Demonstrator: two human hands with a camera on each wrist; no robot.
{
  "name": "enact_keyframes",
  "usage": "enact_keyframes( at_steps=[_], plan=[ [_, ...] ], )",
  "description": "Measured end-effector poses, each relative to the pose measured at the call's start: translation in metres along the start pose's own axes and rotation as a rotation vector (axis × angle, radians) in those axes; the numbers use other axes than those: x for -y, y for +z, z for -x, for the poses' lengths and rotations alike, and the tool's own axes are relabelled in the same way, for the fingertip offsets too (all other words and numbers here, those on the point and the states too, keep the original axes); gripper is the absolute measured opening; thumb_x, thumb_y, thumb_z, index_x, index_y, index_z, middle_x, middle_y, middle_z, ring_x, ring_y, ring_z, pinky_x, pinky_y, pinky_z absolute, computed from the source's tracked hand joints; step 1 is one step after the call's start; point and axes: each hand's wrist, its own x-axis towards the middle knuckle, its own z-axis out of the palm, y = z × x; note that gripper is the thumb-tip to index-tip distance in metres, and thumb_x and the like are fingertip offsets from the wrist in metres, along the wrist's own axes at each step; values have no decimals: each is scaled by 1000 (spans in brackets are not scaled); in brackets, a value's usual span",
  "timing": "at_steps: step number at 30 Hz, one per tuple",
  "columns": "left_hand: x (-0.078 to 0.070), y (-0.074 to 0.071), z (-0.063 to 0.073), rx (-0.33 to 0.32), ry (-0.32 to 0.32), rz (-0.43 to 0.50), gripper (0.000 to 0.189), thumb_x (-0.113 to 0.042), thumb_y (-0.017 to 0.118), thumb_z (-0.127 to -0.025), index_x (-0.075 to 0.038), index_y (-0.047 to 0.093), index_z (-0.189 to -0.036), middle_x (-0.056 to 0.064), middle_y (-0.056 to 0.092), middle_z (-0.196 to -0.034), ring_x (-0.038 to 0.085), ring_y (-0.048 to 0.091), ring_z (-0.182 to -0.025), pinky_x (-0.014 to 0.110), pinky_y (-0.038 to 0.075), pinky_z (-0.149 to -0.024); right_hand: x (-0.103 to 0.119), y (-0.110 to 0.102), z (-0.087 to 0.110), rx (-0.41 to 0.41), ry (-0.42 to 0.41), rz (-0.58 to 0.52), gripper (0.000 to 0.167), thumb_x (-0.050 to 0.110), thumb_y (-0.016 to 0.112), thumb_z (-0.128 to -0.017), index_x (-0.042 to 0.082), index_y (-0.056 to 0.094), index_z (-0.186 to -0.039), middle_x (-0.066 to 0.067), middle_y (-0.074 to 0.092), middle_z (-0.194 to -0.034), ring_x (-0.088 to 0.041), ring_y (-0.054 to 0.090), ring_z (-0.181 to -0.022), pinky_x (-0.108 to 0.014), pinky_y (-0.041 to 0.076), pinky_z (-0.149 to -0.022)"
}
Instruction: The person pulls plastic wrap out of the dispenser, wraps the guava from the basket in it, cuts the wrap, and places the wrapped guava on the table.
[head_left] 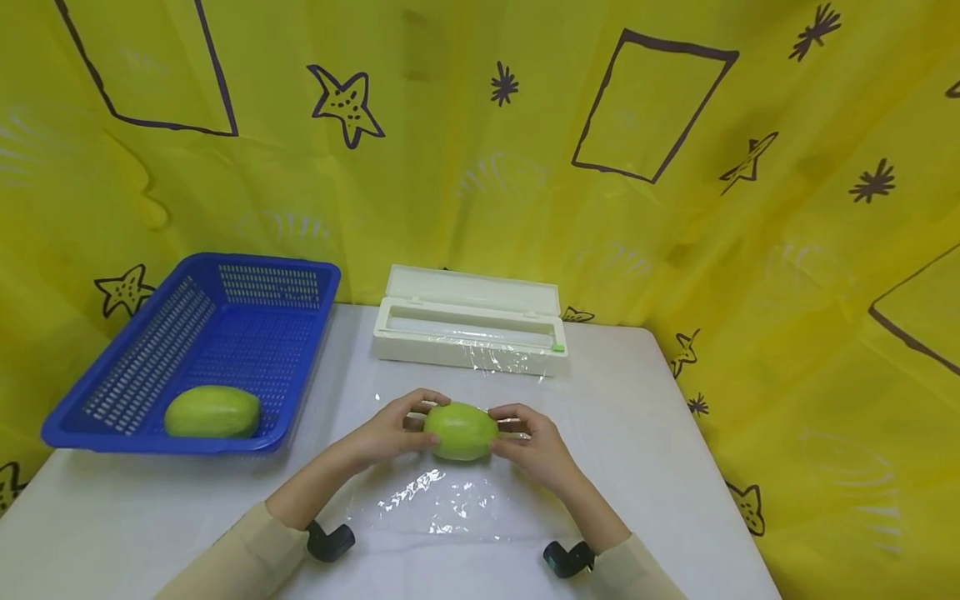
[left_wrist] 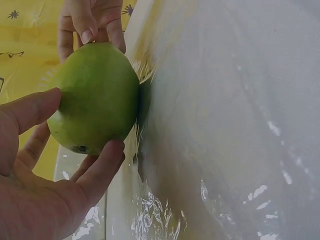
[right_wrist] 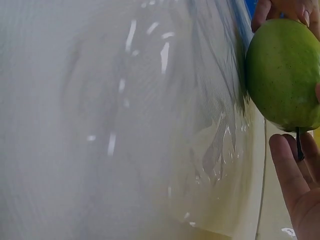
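An oval green melon (head_left: 462, 431) sits on a sheet of clear cling film (head_left: 408, 493) spread over the white table. My left hand (head_left: 393, 429) holds its left end between thumb and fingers, by the dark blossom scar seen in the left wrist view. At the stem end, my right hand (head_left: 536, 447) holds it with the thumb in front and fingers behind. In the right wrist view, a short dark stem (right_wrist: 299, 142) pokes out between the fingers. Behind the melon stands a white cling film dispenser (head_left: 427, 348), its lid raised, with the film running out over its front.
A blue plastic basket (head_left: 330, 287) stands on the left with another green melon (head_left: 213, 411) in its near end. Yellow patterned curtain (head_left: 450, 183) hangs behind and to the right. Black wrist-mounted pieces show below both forearms.
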Motion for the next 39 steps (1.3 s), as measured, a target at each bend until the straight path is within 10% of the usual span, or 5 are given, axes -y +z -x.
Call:
enact_keyframes(
  at_steps=[9,19,28,35,39],
  plan=[
    [-3,-11,13,-101,0,-78,57,-15,76,-88,-15,53,-140,15,48,-147,49,45,-133,58,46,-103,2,-7,9,-64,-28,79,44,4,78,-83,11,66,-124,-8,62,-132,-35,57,-125,-44,51,-101],
    [-3,-20,67,-141,154,-423,48,-15,77,-87,-19,59,-131,10,56,-133,40,56,-116,49,55,-89,6,-34,53,-98,-194,320,40,7,78,-83,14,66,-121,-1,65,-126,-31,60,-121,-52,54,-94],
    [4,-6,102,-95,269,-751,36,-20,80,-82,-23,67,-115,-11,62,-113,15,61,-102,37,54,-87,-5,-42,77,40,-289,503,32,14,80,-84,14,68,-114,8,67,-116,-18,64,-107,-39,57,-85],
    [10,4,110,-28,214,-936,35,-25,85,-69,-30,68,-99,-15,57,-103,11,54,-92,28,49,-66,-11,-41,92,298,-331,730,31,39,82,-80,24,70,-103,17,61,-100,-2,54,-88,-23,50,-78],
    [13,4,109,-15,225,-1037,33,-22,88,-65,-27,67,-91,-13,56,-100,10,51,-90,27,48,-65,-14,-39,96,306,-357,831,28,32,85,-76,25,72,-100,19,59,-96,1,53,-87,-22,50,-76]
  ],
)
